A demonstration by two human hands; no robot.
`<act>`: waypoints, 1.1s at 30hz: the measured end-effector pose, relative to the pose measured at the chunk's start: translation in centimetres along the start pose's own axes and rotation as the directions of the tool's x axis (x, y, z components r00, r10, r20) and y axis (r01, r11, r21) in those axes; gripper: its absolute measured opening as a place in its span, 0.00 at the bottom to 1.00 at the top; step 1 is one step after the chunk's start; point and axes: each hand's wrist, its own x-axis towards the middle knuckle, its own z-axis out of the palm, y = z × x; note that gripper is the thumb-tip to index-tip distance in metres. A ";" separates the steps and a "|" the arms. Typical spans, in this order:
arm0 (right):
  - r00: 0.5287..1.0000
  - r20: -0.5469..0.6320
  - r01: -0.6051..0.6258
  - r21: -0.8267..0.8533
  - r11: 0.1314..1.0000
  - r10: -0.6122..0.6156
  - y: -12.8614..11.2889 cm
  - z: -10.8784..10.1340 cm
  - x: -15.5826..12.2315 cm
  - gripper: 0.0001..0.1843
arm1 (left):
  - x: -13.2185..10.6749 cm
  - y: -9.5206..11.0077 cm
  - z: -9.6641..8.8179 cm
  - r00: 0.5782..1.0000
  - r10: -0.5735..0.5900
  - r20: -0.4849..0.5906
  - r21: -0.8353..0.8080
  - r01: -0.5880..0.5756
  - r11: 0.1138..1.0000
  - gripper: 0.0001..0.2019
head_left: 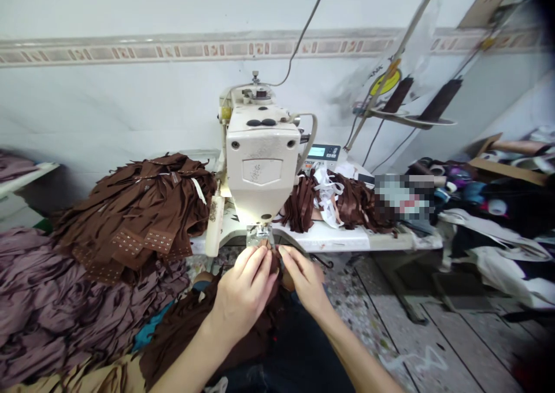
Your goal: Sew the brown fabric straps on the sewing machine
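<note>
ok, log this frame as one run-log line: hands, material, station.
left hand: pinching brown fabric | right hand: pinching same fabric | station: industrial sewing machine, hands just in front of presser foot

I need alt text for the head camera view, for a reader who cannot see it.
A person's left hand and right hand pinch brown fabric at the needle area of a white industrial sewing machine. Piles of brown cloth strips and mauve fabric lie to the left of the machine.

left hand (244,285): pinching, palm down | right hand (302,277): pinching, palm down
</note>
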 end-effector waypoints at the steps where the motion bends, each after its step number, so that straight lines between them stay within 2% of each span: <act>1: 0.998 0.051 -0.051 0.052 0.997 0.048 0.2 0.0 0.1 0.21 | 0.0 -0.1 0.1 1.000 -0.004 0.009 0.004 0.004 1.000 0.22; 3: 0.986 0.129 -0.126 0.144 0.981 0.108 0.3 0.1 0.4 0.22 | 0.1 -0.2 0.4 1.000 -0.013 0.016 0.013 0.013 1.000 0.22; 5: 0.978 0.146 -0.173 0.200 0.964 0.145 0.0 0.1 0.6 0.23 | 0.2 -0.4 0.7 1.000 -0.020 0.013 0.020 0.020 1.000 0.22; 14: 0.973 0.051 -0.231 0.256 0.938 0.226 -0.1 0.7 1.2 0.26 | 0.7 -0.7 1.4 0.998 -0.054 0.041 0.002 0.054 0.999 0.22; 18: 0.919 0.073 -0.381 0.423 0.822 0.388 0.7 0.5 0.7 0.27 | 0.1 -0.7 1.3 0.995 -0.085 0.058 -0.077 0.090 0.993 0.25; 20: 0.884 0.088 -0.438 0.504 0.744 0.460 1.1 -0.1 0.5 0.29 | -0.5 -0.7 0.7 0.992 -0.103 0.071 -0.168 0.113 0.979 0.26; 22: 0.867 0.090 -0.454 0.546 0.704 0.490 1.4 -0.9 0.4 0.29 | -1.7 -0.9 -0.1 0.987 -0.148 0.055 -0.267 0.158 0.951 0.25; 24: 0.872 0.093 -0.447 0.548 0.707 0.480 1.6 -1.7 0.5 0.27 | -3.4 -1.6 -0.9 0.969 -0.246 -0.005 -0.306 0.233 0.923 0.22; 27: 0.886 0.127 -0.447 0.493 0.746 0.447 1.6 -2.3 0.7 0.28 | -7.2 -3.2 -1.9 0.897 -0.439 -0.051 -0.240 0.416 0.877 0.15; 28: 0.889 0.136 -0.446 0.475 0.758 0.438 1.6 -2.2 0.7 0.29 | -8.6 -3.7 -2.0 0.864 -0.502 0.016 -0.211 0.494 0.843 0.12; 30: 0.897 0.141 -0.435 0.454 0.778 0.419 1.5 -1.8 0.8 0.33 | -11.3 -4.4 -1.8 0.808 -0.531 0.256 -0.146 0.576 0.804 0.12; 33: 0.918 0.115 -0.390 0.434 0.812 0.380 1.4 -0.9 0.6 0.34 | -14.6 -4.4 -0.9 0.764 -0.502 0.406 -0.105 0.585 0.804 0.12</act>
